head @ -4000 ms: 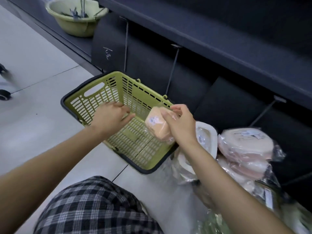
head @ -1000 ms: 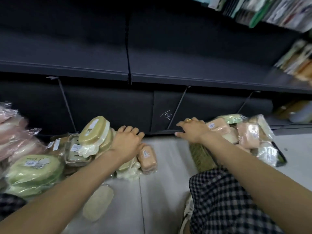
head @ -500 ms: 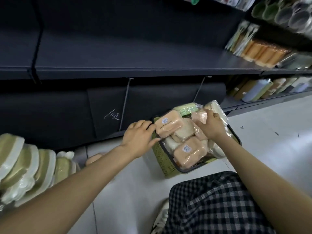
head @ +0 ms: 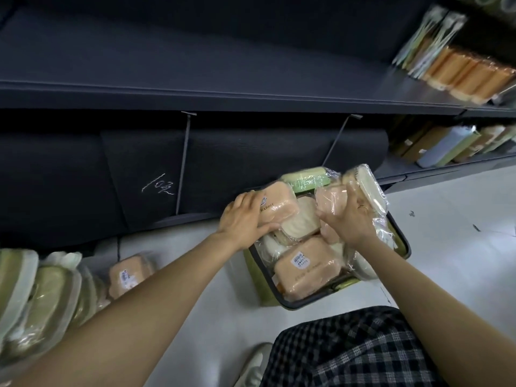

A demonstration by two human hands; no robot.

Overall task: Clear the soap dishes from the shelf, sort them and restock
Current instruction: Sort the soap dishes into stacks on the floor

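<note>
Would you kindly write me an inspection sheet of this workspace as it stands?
Surface: pale tiled floor; dark shelf bare on this stretch.
Job's things: green basket piled with wrapped soap dishes; orange dish nearest; more dishes stacked on the floor.
Clutter: nothing seen.
Grippers: left hand grips a peach dish; right hand grips a pink wrapped dish.
Cables: nothing seen.
Surroundings: stocked goods at right.

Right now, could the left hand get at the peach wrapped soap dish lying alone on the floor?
Probably yes: the left hand is busy gripping a peach dish in the green basket, but bare floor surrounds the lone dish.
</note>
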